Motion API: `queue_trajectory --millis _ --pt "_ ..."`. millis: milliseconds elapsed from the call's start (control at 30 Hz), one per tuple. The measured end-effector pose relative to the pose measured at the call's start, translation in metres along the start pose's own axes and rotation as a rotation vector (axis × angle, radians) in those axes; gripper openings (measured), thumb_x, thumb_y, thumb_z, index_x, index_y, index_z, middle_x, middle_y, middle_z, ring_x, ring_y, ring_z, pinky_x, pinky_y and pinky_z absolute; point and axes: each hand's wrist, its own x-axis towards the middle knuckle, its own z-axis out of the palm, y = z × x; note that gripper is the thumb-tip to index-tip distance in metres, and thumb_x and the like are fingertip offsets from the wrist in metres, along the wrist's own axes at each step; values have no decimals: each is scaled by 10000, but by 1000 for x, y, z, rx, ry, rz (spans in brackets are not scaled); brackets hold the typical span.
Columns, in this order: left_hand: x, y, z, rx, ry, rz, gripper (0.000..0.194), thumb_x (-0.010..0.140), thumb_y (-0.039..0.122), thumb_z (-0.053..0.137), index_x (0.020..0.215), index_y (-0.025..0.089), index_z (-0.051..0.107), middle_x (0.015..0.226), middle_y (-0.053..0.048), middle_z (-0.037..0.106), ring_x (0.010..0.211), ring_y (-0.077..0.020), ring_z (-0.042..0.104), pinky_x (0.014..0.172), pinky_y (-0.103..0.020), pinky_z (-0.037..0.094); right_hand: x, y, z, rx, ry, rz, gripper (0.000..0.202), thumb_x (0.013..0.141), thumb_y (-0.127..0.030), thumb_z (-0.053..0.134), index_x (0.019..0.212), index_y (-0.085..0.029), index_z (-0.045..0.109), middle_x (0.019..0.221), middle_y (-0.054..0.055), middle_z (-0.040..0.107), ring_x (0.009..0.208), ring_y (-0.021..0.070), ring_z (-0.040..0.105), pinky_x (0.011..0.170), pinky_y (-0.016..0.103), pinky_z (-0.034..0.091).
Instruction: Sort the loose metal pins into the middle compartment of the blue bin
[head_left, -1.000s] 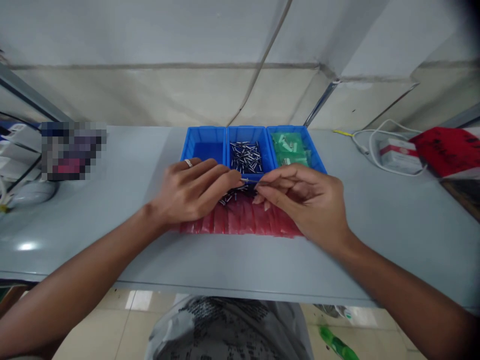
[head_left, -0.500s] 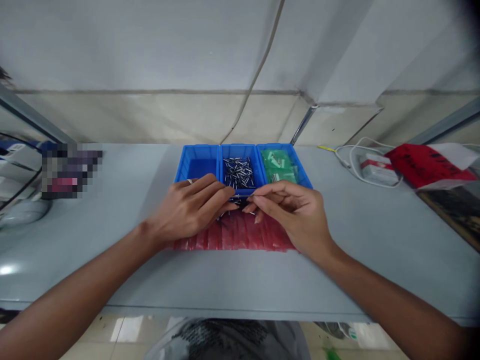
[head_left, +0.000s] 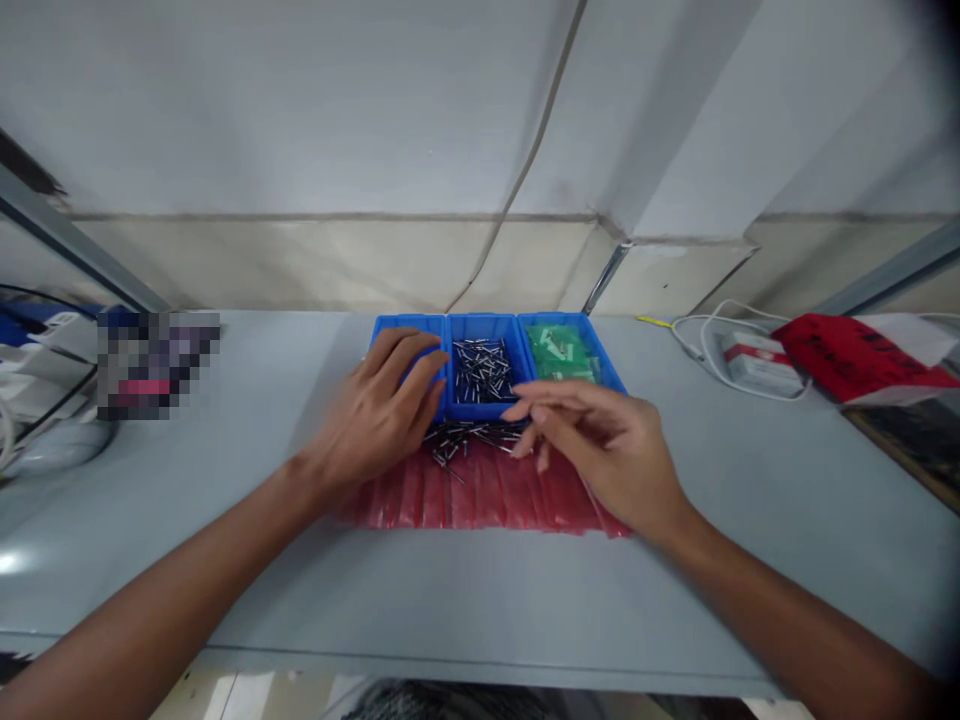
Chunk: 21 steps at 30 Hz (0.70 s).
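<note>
Three blue bins stand side by side. My left hand is over the front of the left bin, fingers apart and bent, with nothing seen in it. Metal rivet-like pieces fill the middle bin, and green bags lie in the right one. More of the pieces lie in front of the bins, on a row of red plastic bags. My right hand hovers over the right part of that row, thumb and fingertips pressed together; whatever they pinch is too small to make out.
On the right of the grey table lie a white box, a white cable and a red packet. White devices with cables and a blurred-out item are on the left.
My left hand has moved away from my right and up over the left bin, its fingers spreading. The loose pieces between the hands show more fully. The view has tilted slightly upward.
</note>
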Motion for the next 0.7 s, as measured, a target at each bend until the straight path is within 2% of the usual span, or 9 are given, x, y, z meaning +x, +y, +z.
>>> queue_trajectory --millis 67,133,200,367,500,700 --pt "-1 -1 4 -24 -65 -10 232 963 189 556 1184 125 582 1261 -173 621 1206 -291 562 1007 -489 557 -3 -1 -2 -455 -51 -303 218 929 -94 600 1057 -183 752 972 47 794 737 182 759 632 324 630" --pt "-3 -1 7 -48 -100 -9 227 978 210 542 1181 119 586 1287 -182 604 1217 -291 565 1004 -487 561 -6 0 -2 -781 -88 -561 214 884 -46 617 1002 -147 764 954 55 798 766 210 762 675 359 631" --pt "-4 -1 8 -40 -104 3 215 975 202 544 1166 117 596 1286 -179 609 1198 -287 581 988 -482 568 -9 1 -1 -927 -118 -667 198 878 -41 616 988 -122 759 938 61 799 757 213 759 657 360 624" --pt "-5 -2 2 27 -23 137 255 893 32 554 1129 105 622 1154 -163 655 1055 -268 606 865 -443 583 -8 8 1 -1033 -169 -692 199 896 -62 598 998 -141 750 948 53 798 782 194 746 656 334 603" --pt "-6 -2 -1 -2 -5 211 282 876 -22 526 1117 93 614 1051 -150 639 948 -233 563 781 -406 568 -9 13 1 -1073 -297 -656 195 925 -88 586 1037 -132 738 916 70 783 813 204 725 716 348 609" --pt "-6 0 -2 -30 -14 235 277 870 -28 562 1122 79 603 1067 -163 621 1018 -251 560 849 -431 560 -9 22 -4 -973 -414 -632 220 935 -55 570 1094 -125 706 1003 96 745 903 228 701 796 382 629"
